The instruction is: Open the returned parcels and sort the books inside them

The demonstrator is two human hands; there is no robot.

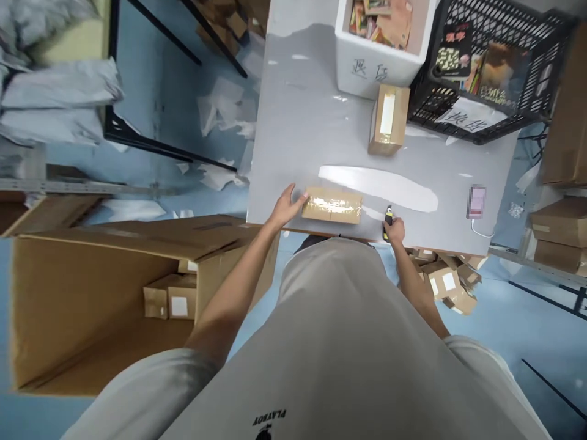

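A small cardboard box (332, 206), wrapped in shiny clear tape, lies flat near the front edge of the grey table (302, 122). At its left end is my left hand (287, 208), fingers spread, with a fingertip touching the box's upper left corner. My right hand (395, 231) is closed around a yellow and black utility knife (387, 223) on the table, to the right of the box. Whether the blade is out is too small to tell. Behind the box and the knife lies a long white piece of paper or film (380, 186).
Farther back stand a second taped box (389, 120), a white foam bin (380, 68) and a black crate (481, 104) of books. A phone (476, 202) with a cable lies at the right. A large open carton (101, 305) holding boxes is at the left; several boxes (447, 281) lie below the table.
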